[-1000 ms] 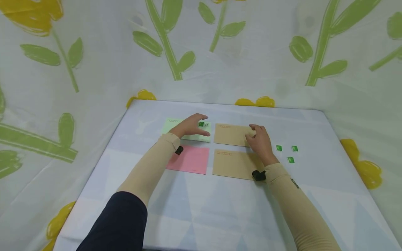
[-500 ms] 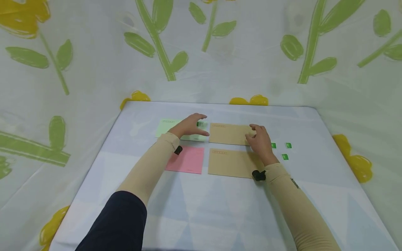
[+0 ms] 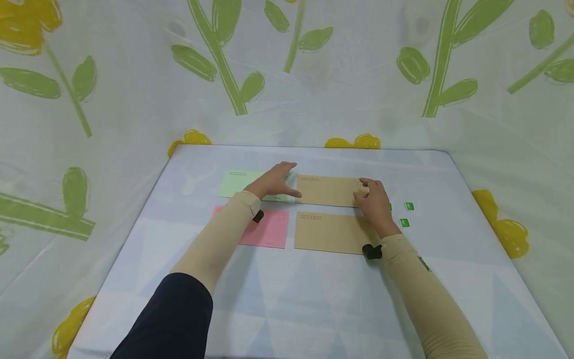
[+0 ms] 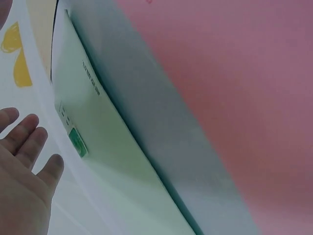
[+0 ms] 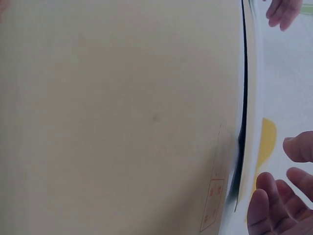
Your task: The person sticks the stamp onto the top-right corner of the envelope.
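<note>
My left hand (image 3: 274,181) is held over the right part of a pale green envelope (image 3: 233,183), thumb and fingers spread apart. A green stamp (image 4: 77,142) lies on that envelope, near the hand in the left wrist view. Over the right end of the upper brown envelope (image 3: 327,190) is my right hand (image 3: 374,204). Its fingers are bent loosely with a gap to the thumb, and I see nothing between them. Loose green stamps (image 3: 409,206) lie to its right, one partly hidden behind the hand.
A pink envelope (image 3: 269,230) lies below the green one, partly covered by the left forearm. Beside it is a lower brown envelope (image 3: 329,233), its right end under the right wrist. A pale patterned cloth covers the table (image 3: 305,299), with a printed curtain (image 3: 358,89) behind.
The head view has swung slightly right, so the envelopes and stamps sit further left. Both hands have shifted a little right over them. The stamp on the green envelope is now mostly covered.
</note>
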Demonstrator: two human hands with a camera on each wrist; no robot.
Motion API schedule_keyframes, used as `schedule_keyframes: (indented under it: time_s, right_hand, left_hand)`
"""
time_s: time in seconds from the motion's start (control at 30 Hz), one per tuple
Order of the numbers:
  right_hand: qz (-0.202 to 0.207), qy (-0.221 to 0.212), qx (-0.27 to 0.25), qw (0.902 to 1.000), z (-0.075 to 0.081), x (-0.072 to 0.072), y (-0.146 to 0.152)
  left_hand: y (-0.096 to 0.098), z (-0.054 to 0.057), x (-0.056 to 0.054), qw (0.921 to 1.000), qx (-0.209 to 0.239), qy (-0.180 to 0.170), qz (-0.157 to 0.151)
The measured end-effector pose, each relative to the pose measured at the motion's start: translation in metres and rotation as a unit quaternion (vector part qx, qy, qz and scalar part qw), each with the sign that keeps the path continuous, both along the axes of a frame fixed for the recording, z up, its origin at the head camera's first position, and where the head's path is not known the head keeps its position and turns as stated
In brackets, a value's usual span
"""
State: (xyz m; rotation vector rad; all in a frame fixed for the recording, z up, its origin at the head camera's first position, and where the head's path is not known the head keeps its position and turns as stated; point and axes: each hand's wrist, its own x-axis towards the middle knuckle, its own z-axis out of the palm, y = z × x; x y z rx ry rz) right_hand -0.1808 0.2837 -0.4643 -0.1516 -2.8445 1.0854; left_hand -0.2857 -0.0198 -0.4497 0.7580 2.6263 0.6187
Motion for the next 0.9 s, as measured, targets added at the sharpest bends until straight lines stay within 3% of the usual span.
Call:
schedule_keyframes:
  time_s: [0.9]
  right_hand:
    - [-0.029,-0.007,0.025,0.9992,-0.01,0.003,0.023]
  left_hand:
    - [0.012,-0.017,-0.004,0.9975,-0.059,0.022,-0.032]
